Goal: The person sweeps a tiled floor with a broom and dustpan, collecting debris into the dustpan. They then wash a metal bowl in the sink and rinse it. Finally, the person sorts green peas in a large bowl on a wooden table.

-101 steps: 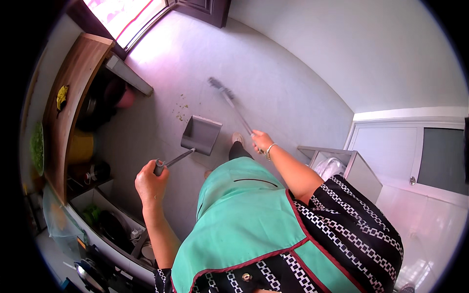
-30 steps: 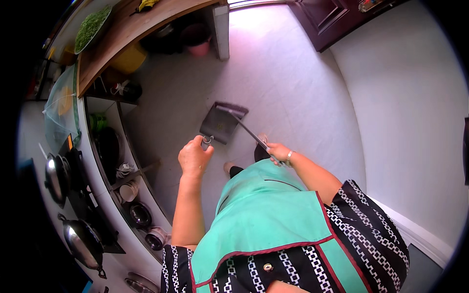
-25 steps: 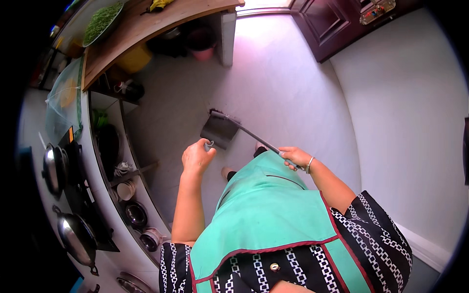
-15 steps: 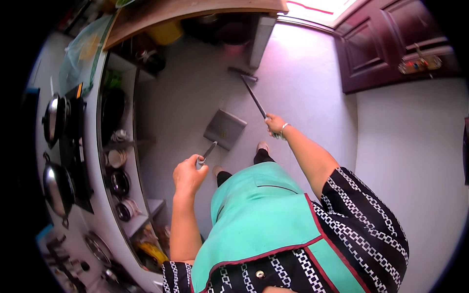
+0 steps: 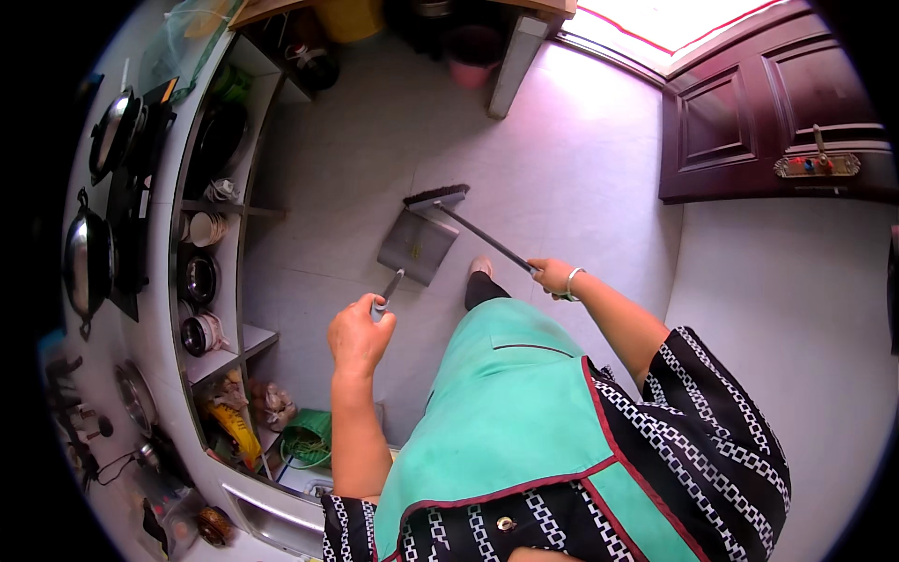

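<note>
My left hand [image 5: 361,334] is closed around the grey handle of a dustpan [image 5: 408,238], whose flat grey pan lies on the floor ahead of me. Some small yellowish bits show on the pan. A broom [image 5: 487,236] slants across the floor, its dark handle gripped in my right hand [image 5: 552,277], which has a bracelet at the wrist. The broom's dark bristles are at the far edge of the dustpan, touching it or just above it; I cannot tell which.
Open shelves [image 5: 245,272] with bowls and pots run along the left, below a counter carrying lidded pans [image 5: 89,262]. A green basket [image 5: 307,438] stands low beside them. A pink bucket [image 5: 471,67] sits under the far table [image 5: 513,70]. A dark red door [image 5: 721,117] stands at the far right.
The broom head has come nearer and left, from beyond the dustpan to its far edge. My right hand has moved nearer and right. The view has shifted, showing more of the shelves' near end.
</note>
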A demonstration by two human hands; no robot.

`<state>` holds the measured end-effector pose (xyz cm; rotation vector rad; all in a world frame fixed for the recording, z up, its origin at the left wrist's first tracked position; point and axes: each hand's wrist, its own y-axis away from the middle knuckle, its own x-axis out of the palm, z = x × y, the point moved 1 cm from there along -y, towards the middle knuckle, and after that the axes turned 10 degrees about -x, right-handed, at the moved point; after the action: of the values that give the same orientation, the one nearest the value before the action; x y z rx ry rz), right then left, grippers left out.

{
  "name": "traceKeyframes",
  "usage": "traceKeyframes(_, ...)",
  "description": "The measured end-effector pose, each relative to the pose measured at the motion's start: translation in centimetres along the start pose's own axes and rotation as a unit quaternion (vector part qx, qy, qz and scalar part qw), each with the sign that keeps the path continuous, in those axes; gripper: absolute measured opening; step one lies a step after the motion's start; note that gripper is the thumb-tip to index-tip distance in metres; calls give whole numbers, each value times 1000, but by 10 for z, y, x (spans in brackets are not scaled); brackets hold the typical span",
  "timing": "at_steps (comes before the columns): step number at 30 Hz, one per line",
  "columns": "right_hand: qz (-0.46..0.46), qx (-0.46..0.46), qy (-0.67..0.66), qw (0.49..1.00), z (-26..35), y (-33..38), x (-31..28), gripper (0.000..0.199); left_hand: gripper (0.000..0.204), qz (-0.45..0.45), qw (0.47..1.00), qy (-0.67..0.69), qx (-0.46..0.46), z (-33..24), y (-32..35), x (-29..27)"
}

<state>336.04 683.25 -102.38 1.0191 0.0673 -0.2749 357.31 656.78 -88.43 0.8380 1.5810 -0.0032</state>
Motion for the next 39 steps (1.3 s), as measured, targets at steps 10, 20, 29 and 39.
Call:
traceKeyframes(10,-130,-63,-29,989,-50,17,-2,40,23,-27,998,31,-49,52,99,32)
traceKeyframes(20,-154,-5,412,898,9,-55,-50,35,24,-38,996,59,-58,46,106,63)
traceKeyframes(29,-87,-43,410,907,3,-71,-62,35,23,-53,996,58,-33,20,80,66)
traceKeyframes(39,31,-12,302,953,0,40,-76,36,25,-12,997,52,-60,8,72,63)
